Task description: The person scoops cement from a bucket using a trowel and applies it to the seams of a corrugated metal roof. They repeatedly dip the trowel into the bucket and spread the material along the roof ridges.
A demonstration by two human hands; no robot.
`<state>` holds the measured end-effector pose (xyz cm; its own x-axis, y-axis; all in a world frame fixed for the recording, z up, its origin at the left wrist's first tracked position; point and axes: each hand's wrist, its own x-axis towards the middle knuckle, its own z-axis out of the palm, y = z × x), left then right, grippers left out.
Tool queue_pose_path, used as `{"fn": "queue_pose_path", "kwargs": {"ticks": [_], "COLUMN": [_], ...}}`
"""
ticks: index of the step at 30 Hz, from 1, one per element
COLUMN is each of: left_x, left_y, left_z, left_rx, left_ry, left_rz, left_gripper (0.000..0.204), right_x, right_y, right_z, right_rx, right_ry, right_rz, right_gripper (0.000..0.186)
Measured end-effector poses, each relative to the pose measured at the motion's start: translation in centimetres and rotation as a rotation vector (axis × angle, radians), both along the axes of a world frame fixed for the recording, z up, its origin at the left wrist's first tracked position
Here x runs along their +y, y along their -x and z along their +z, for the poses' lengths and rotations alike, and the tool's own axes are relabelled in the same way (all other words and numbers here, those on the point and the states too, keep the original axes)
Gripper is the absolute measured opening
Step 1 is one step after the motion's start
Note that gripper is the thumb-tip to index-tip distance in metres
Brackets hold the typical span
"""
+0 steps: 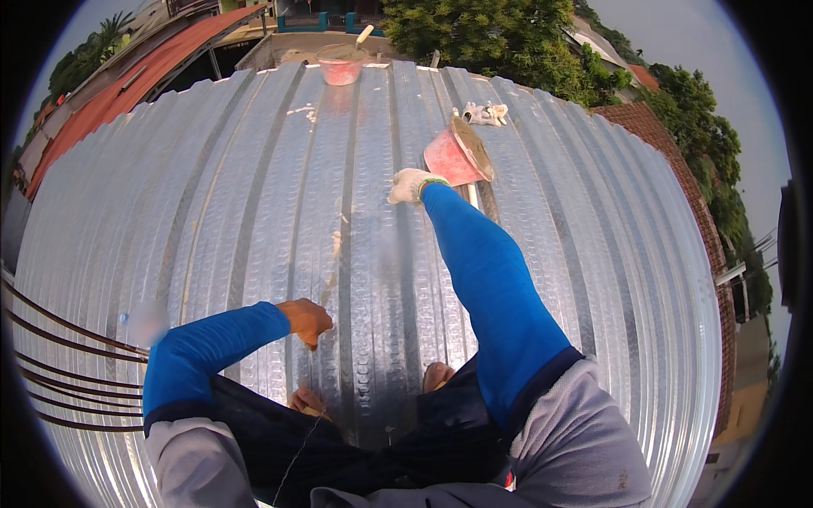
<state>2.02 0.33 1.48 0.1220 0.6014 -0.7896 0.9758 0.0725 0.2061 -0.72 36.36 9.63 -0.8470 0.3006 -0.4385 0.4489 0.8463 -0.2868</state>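
**A:** What is lying at the far left?

**B:** A bundle of dark rods [59, 356] is curving along the left edge of the corrugated metal roof [254, 212]. The ribbed sheets are running away from the person toward the far edge.

**A:** And the left hand?

**B:** The left hand [306, 321], bare, is hovering just above the roof close to the person's knees, its blue sleeve coming in from the lower left. The fingers are curling inward in a loose, narrow pinch; whether anything is sitting between them, I cannot tell.

**A:** What is standing up at the top?

**B:** A pink bucket [340, 64] is sitting upright at the far edge of the roof, left of centre, with a pale handle sticking out of it.

**A:** Moving right?

**B:** The right hand [412, 184], wearing a white work glove, is stretching far forward on a long blue sleeve. It is resting on the metal with the fingers bunched fairly close, gripping nothing that I can make out.

**A:** What is nearest to it?

**B:** A second pink bucket [453, 157] is lying tilted on its side just beside the glove, to its right, its mouth facing right and showing grey material. Whether the glove is touching it, I cannot tell.

**A:** Anything beyond?

**B:** A crumpled white glove [485, 113] is lying on the roof just past the tipped bucket. Trees [474, 34] and a tiled roof [660, 144] are showing at the right.
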Motion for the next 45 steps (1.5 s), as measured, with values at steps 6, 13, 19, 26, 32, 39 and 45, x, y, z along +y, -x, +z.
{"fn": "queue_pose_path", "kwargs": {"ticks": [6, 13, 19, 26, 32, 39, 45], "left_x": [0.0, 0.33, 0.33, 0.46, 0.02, -0.06, -0.1], "left_y": [-0.07, -0.11, -0.13, -0.25, -0.28, -0.09, 0.02], "left_z": [0.44, 0.19, -0.06, 0.1, 0.2, -0.18, -0.24], "left_rx": [-0.004, 0.026, 0.036, 0.049, 0.025, 0.009, 0.001], "left_ry": [-0.005, 0.087, 0.099, 0.145, 0.045, 0.023, 0.0], "left_rz": [-0.002, -0.03, -0.041, -0.034, -0.005, -0.01, -0.019], "left_gripper": [0.051, 0.063, 0.064, 0.066, 0.054, 0.052, 0.05], "right_x": [-0.31, -0.3, -0.22, -0.18, -0.16, -0.18, -0.45], "right_y": [-0.19, -0.25, -0.35, -0.25, -0.26, -0.26, -0.64], "right_z": [0.43, 0.35, 0.33, 0.24, 0.37, 0.21, 0.91], "right_rx": [-0.009, 0.001, -0.013, -0.017, -0.021, 0.009, -0.017], "right_ry": [-0.013, -0.008, -0.001, -0.005, -0.005, 0.006, 0.004], "right_rz": [-0.005, -0.014, -0.03, -0.037, -0.017, -0.019, -0.015], "right_gripper": [0.07, 0.069, 0.06, 0.055, 0.054, 0.053, 0.054]}}
